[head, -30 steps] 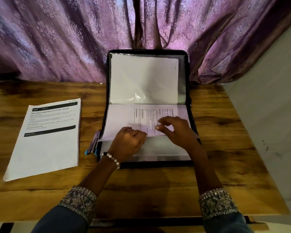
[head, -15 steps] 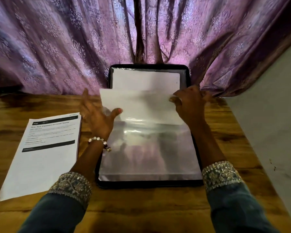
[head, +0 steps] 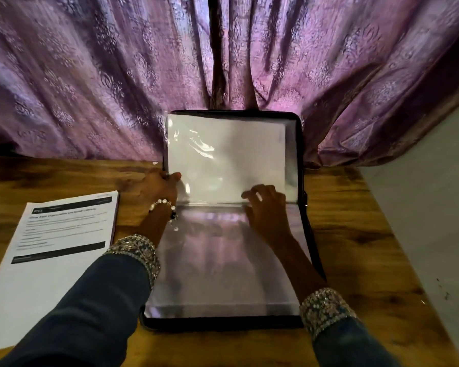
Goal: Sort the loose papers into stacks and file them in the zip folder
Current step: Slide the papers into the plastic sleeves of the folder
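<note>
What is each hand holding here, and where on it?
The left hand grips the turned plastic sleeve at its lower left edge. The right hand holds nothing; its fingers rest on that sleeve near the fold.

In front of me a wooden surface point(head: 355, 234) with dark grain streaks runs left to right. Behind its far edge hangs a purple curtain point(head: 104, 75), patterned and shiny, gathered into deep folds with a dark gap near the middle. To my right a pale grey wall point(head: 435, 194) meets the surface's edge, with a few small dark marks low down on it.
</note>
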